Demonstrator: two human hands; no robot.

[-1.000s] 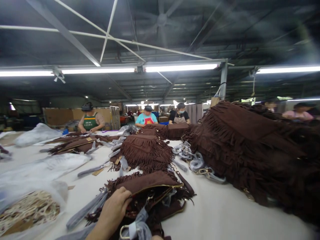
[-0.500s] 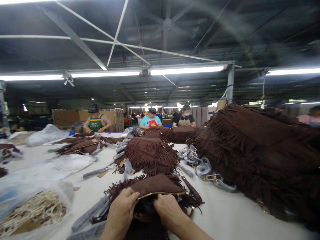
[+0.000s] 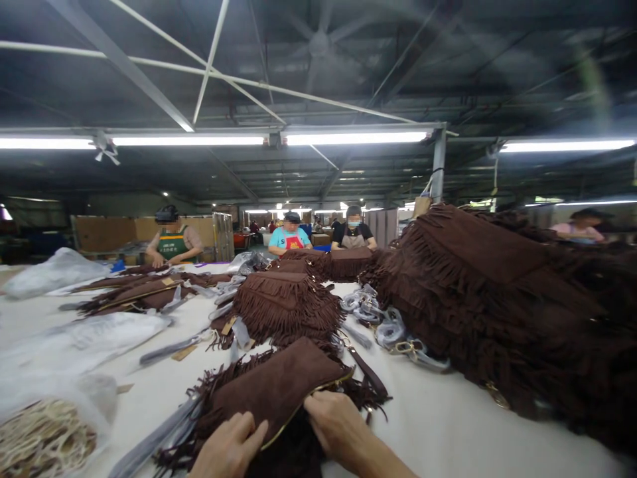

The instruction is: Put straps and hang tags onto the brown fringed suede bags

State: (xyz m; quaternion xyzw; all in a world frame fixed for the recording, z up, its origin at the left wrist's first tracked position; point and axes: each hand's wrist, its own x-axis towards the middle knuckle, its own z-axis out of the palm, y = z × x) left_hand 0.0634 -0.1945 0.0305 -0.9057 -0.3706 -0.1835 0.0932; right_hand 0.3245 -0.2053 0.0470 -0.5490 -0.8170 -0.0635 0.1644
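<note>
Because suede is soft and long fringe drapes and snags, the brown fringed suede bag (image 3: pixel 276 392) should feel light and limp, folding rather than keeping its shape. The surest hold is probably along its gold zip (image 3: pixel 318 393), where the edge seems firmest, rather than by the loose fringe. The bag lies on the white-covered table (image 3: pixel 448 425) directly before the person, with its dark underside showing below the zip. The left hand (image 3: pixel 229 446) is curled over the suede near the zip's lower end. The right hand (image 3: pixel 338 425) bends over the zip's upper stretch, a little apart from the left. Neither hand is spread, but the thumbs are hidden, so I cannot tell whether either pinches the edge. A brown strap (image 3: pixel 368 372) lies just past the right hand, and a grey strip (image 3: pixel 159 431) lies left of the bag. Beyond stand another fringed bag (image 3: pixel 283 305) and, to the right, a heaped pile of fringed bags (image 3: pixel 488 292).
</note>
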